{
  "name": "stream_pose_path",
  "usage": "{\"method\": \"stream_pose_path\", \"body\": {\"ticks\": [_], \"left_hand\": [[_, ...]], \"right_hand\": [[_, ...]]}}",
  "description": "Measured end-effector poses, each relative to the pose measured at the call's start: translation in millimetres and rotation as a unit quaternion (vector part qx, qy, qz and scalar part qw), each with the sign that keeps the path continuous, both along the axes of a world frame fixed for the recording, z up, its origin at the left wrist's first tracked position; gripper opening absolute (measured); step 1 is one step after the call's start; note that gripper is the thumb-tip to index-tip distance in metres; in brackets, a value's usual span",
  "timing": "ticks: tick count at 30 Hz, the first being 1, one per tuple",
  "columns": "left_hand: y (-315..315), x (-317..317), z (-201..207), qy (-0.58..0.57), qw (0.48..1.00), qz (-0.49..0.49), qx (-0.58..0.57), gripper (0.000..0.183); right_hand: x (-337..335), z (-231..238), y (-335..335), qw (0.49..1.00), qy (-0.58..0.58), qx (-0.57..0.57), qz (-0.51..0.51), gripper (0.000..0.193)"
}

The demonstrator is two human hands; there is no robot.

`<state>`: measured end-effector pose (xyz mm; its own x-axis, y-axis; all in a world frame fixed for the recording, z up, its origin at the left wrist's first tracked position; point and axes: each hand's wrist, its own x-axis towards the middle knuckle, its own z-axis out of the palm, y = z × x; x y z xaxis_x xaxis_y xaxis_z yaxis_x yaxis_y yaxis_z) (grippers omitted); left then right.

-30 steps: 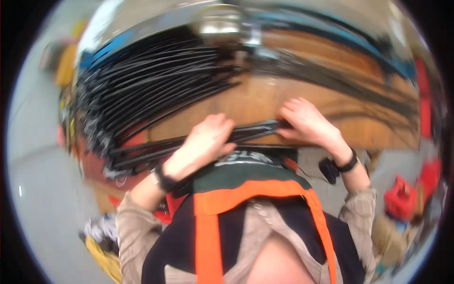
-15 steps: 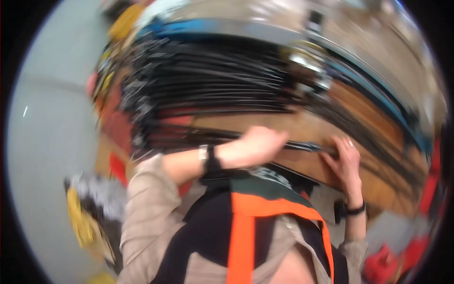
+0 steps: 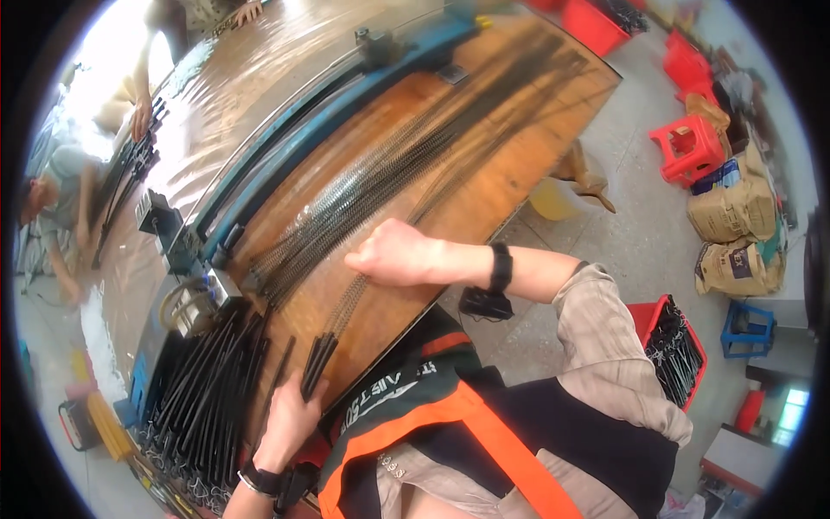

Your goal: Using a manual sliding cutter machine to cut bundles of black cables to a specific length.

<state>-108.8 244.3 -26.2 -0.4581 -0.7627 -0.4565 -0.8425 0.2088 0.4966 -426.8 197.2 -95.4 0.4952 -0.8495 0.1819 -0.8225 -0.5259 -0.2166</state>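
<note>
My left hand is closed around a small bundle of black tubes near the table's front edge. From the ends of those tubes, thin metal coil springs run up to my right hand. That hand is a fist closed on the springs, just above the wooden tabletop. Past it lies a wide bundle of long dark coil springs, stretched along the table. A dense pile of black tubes with metal wire ends lies beyond my left hand.
A blue rail with a metal clamp block runs along the wooden table. Across a plastic-covered surface, other people handle dark rods. Red stools, brown sacks and a red crate of black tubes stand on the right.
My view has swung to the right, showing the springs and floor. My right hand, fingers apart before, is now a fist on the springs; my left now grips the tubes nearer their ends.
</note>
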Motion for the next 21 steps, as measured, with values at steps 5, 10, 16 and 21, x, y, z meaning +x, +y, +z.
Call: {"method": "stream_pose_path", "body": {"ticks": [5,10,16,21], "left_hand": [[-24,-28,46,-0.082,0.995,-0.007,-0.050,0.027],[-81,-51,110,-0.205,0.954,-0.069,-0.209,0.026],[-175,-94,105,-0.200,0.904,-0.162,-0.340,0.030],[-196,-131,98,-0.184,0.895,-0.215,-0.345,0.033]], "right_hand": [[-21,10,-14,0.977,-0.187,-0.076,0.074,0.028],[-130,7,-61,0.977,-0.172,-0.050,-0.118,0.044],[-147,69,-85,0.964,-0.207,-0.101,-0.135,0.042],[-153,69,-87,0.981,-0.116,-0.060,-0.146,0.040]]}}
